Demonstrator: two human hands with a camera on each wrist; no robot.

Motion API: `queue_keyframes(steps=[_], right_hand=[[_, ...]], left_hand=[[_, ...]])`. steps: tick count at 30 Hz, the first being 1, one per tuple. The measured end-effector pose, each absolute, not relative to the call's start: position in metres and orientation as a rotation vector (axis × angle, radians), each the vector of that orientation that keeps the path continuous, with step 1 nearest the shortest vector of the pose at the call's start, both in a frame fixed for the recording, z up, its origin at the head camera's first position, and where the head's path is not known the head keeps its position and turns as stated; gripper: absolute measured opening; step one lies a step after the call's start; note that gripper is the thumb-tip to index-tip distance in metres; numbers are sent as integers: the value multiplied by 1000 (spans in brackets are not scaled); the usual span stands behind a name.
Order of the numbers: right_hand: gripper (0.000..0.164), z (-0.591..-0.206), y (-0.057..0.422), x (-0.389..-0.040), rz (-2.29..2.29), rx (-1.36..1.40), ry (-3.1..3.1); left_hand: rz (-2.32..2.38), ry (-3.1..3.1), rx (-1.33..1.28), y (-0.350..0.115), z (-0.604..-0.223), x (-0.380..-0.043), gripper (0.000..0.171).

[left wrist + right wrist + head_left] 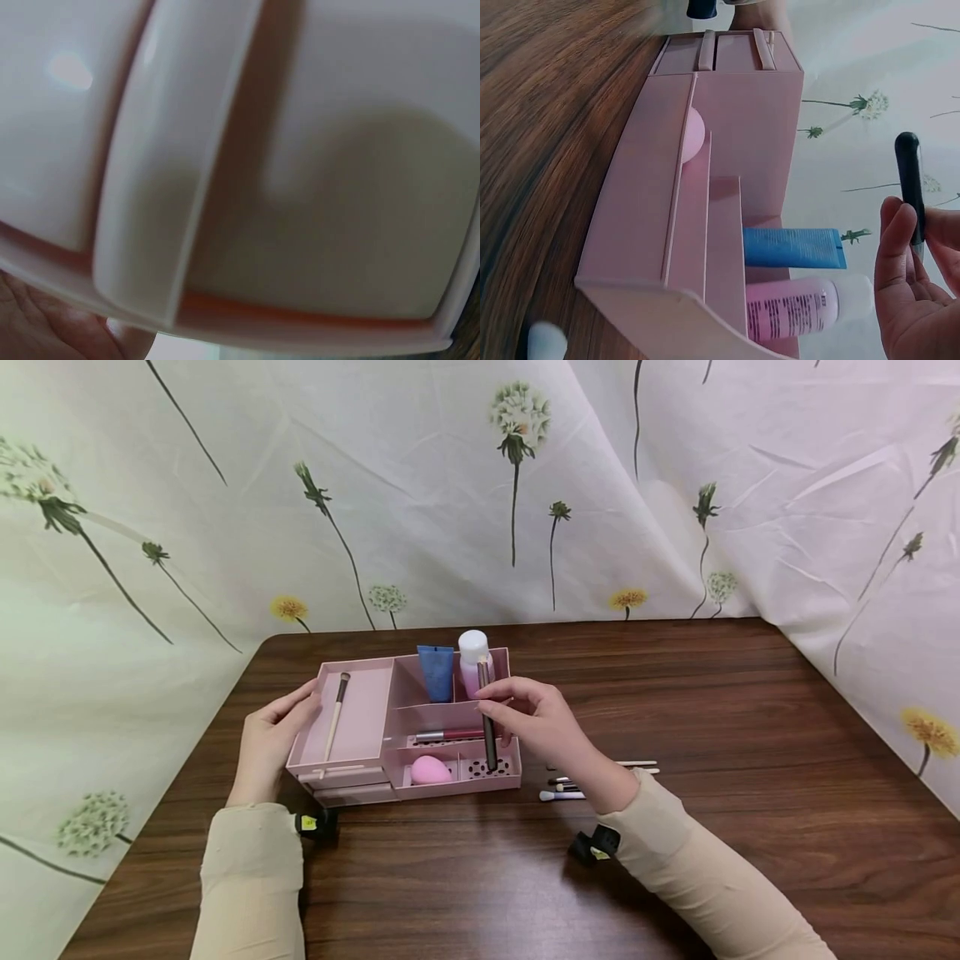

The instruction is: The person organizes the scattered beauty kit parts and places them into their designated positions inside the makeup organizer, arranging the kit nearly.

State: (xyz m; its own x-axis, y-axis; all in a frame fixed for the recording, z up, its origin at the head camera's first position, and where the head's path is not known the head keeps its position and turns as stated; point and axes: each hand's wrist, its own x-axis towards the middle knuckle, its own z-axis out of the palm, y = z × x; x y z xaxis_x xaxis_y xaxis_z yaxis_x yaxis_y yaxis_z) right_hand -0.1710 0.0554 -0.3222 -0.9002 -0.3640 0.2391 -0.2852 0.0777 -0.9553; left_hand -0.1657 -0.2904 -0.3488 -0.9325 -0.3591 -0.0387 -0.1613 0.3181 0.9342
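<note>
A pink desktop organizer stands on the table. My left hand rests along its left side with the fingers stretched out. My right hand pinches a slim dark cosmetic pen between thumb and fingertips, held upright over the right front compartment; its black rounded end shows in the right wrist view. In the organizer are a pink makeup sponge, a red and silver tube, a blue squeeze tube and a white-capped pink bottle. A makeup brush lies in its top tray.
Several makeup brushes lie on the wooden table right of the organizer, partly behind my right wrist. Drawers sit beneath the tray. A white cloth with printed dandelions hangs behind the table.
</note>
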Motion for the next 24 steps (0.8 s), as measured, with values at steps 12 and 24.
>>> queue_keyframes(steps=[12, 24], right_hand=[[25, -321, 24, -178, -1937, -717, 2225], [26, -311, -5, -178, -1911, -686, 2133]], left_hand=[[-1670, -2406, 484, -290, -350, -166, 55], [-1685, -2380, 487, -290, -350, -165, 55]])
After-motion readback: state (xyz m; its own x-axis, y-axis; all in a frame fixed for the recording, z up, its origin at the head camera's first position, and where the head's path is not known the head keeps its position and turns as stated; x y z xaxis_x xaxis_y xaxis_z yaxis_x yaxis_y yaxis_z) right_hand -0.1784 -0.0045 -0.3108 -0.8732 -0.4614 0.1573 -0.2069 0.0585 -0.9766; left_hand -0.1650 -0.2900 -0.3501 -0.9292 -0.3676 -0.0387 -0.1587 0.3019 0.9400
